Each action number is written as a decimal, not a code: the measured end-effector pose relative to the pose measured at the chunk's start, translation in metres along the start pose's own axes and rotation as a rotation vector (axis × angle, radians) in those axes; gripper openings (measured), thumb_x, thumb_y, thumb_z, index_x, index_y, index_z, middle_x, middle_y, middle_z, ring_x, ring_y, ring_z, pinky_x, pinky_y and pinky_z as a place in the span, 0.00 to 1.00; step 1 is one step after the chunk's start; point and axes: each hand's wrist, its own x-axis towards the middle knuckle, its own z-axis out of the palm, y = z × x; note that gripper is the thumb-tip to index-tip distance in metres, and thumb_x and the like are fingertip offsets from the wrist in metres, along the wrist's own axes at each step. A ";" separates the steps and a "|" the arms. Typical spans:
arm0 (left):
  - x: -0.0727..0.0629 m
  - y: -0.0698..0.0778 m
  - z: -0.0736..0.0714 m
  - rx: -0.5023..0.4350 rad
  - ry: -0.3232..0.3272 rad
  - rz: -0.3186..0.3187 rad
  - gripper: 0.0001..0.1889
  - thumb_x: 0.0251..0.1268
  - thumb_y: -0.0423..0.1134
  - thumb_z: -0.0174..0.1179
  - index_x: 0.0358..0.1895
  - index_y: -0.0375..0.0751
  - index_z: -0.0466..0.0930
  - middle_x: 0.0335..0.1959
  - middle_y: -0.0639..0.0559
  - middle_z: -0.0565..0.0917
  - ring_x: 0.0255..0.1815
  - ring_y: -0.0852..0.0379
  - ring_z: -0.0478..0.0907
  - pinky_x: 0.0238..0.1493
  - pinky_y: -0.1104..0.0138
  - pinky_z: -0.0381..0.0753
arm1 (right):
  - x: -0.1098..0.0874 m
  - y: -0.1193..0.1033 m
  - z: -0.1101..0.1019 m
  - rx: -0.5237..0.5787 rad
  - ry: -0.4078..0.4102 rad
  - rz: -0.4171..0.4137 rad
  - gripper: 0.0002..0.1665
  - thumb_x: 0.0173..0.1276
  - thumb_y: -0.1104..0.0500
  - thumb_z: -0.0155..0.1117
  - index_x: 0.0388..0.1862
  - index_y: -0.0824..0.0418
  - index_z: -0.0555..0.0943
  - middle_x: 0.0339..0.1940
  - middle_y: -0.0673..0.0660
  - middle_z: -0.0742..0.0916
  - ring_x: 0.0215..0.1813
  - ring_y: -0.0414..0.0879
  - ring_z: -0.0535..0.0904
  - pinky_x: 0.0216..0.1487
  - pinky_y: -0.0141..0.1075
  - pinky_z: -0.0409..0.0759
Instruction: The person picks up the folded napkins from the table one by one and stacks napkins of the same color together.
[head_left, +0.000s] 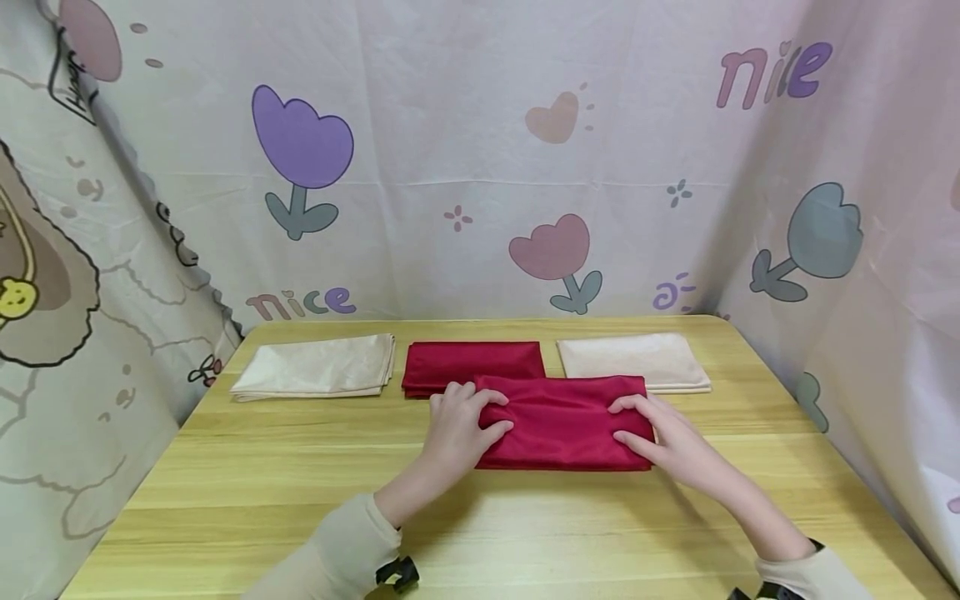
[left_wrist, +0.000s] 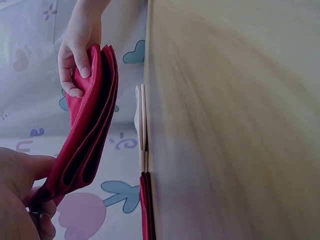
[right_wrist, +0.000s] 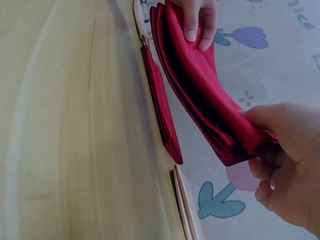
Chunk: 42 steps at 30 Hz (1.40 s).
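A folded red cloth (head_left: 562,425) with a satin sheen is held up above the table between both hands. My left hand (head_left: 459,425) grips its left end, thumb and forefinger on the top face and other fingers beneath. At the opposite end my right hand (head_left: 678,437) pinches the cloth the same way. In the left wrist view the raised red cloth (left_wrist: 87,125) shows several loose layers, sagging a little in the middle. A second folded red cloth (head_left: 472,362) lies on the table behind it, partly covered by the held one in the head view.
Along the back of the wooden table (head_left: 300,492) lie a cream folded cloth (head_left: 315,367) at left and another cream folded cloth (head_left: 633,358) at right, with the lying red one between them. A printed curtain (head_left: 420,125) hangs behind and at both sides.
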 end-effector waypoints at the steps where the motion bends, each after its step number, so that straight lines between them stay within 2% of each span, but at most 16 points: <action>1: 0.000 -0.001 -0.001 0.003 0.005 0.001 0.14 0.49 0.48 0.75 0.40 0.54 0.85 0.27 0.57 0.76 0.37 0.56 0.68 0.40 0.63 0.57 | 0.001 -0.001 0.000 -0.004 0.002 0.003 0.18 0.61 0.58 0.72 0.49 0.48 0.78 0.45 0.43 0.83 0.48 0.37 0.74 0.48 0.39 0.74; 10: 0.005 -0.007 -0.011 0.027 0.040 -0.027 0.14 0.49 0.47 0.75 0.40 0.54 0.86 0.29 0.55 0.76 0.39 0.54 0.69 0.40 0.61 0.58 | 0.015 -0.011 0.006 0.004 0.015 -0.020 0.18 0.60 0.60 0.71 0.49 0.51 0.78 0.46 0.48 0.83 0.51 0.47 0.77 0.52 0.49 0.73; 22: 0.010 -0.019 -0.025 0.004 0.049 -0.091 0.14 0.49 0.46 0.75 0.41 0.53 0.86 0.32 0.53 0.77 0.41 0.52 0.69 0.43 0.58 0.58 | 0.031 -0.021 0.014 0.050 0.020 -0.026 0.17 0.61 0.61 0.71 0.48 0.52 0.78 0.45 0.49 0.83 0.50 0.49 0.77 0.53 0.50 0.70; 33: 0.014 -0.030 -0.033 0.025 0.036 -0.119 0.12 0.52 0.47 0.73 0.40 0.52 0.86 0.31 0.54 0.75 0.41 0.53 0.68 0.40 0.59 0.57 | 0.039 -0.028 0.023 0.078 0.028 -0.041 0.17 0.61 0.61 0.70 0.49 0.54 0.78 0.46 0.51 0.84 0.53 0.50 0.75 0.54 0.51 0.71; 42: 0.016 -0.039 -0.038 0.027 0.020 -0.148 0.12 0.52 0.46 0.73 0.40 0.53 0.86 0.30 0.54 0.74 0.41 0.52 0.69 0.41 0.59 0.58 | 0.045 -0.028 0.031 0.103 0.025 -0.037 0.20 0.62 0.61 0.69 0.54 0.53 0.81 0.52 0.53 0.84 0.56 0.50 0.75 0.54 0.51 0.74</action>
